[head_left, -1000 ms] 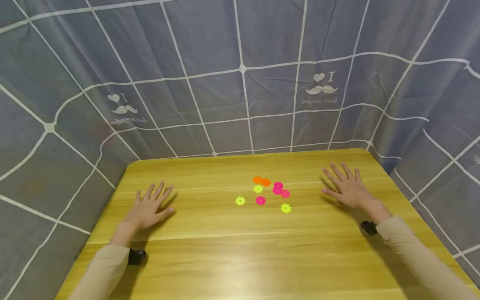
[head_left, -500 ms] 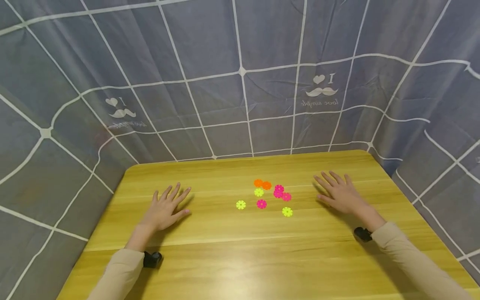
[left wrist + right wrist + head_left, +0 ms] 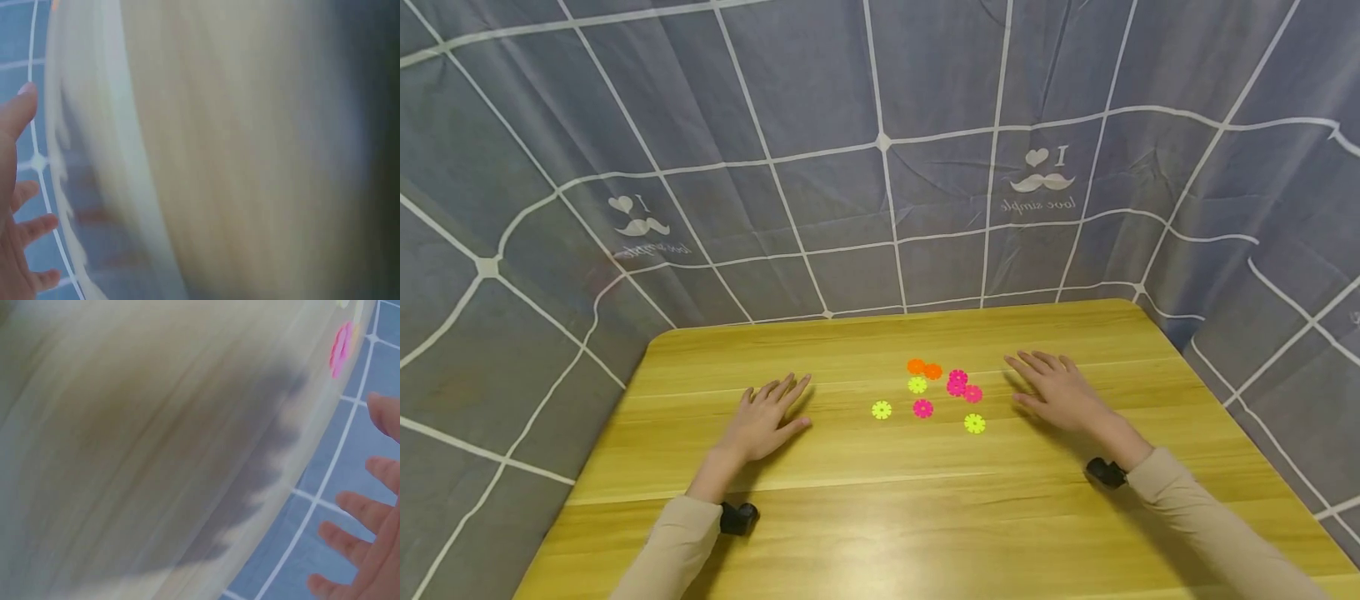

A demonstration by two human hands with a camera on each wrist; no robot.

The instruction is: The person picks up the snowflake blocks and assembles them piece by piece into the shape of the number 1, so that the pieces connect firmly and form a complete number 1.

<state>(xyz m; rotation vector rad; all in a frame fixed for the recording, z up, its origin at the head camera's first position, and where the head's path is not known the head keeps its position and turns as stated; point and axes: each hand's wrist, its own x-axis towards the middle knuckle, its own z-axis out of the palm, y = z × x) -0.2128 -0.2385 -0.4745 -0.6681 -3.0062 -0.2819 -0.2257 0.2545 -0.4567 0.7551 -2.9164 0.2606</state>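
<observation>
Several flat, notched plastic discs lie loosely grouped on the wooden table point(image 3: 865, 517) in the head view. Orange discs point(image 3: 916, 366) sit at the back of the group, with pink discs point(image 3: 922, 408) in the middle and right. Lime-yellow discs point(image 3: 882, 410) lie around them, one point(image 3: 975, 423) nearest the front. My left hand point(image 3: 760, 427) hovers over the table left of the discs, fingers spread and holding nothing. To their right my right hand point(image 3: 1060, 396) hovers with extended fingers, nothing in it. In the right wrist view, pink discs point(image 3: 341, 350) show beyond the thumb.
A grey curtain point(image 3: 820, 200) with white grid lines surrounds the table at the back and both sides. A small black camera point(image 3: 739, 518) is worn under the left wrist, and another black camera point(image 3: 1107, 473) under the right.
Both hands have moved inward toward the discs, the left going right and the right going left. The discs keep their arrangement; the head view has shifted slightly.
</observation>
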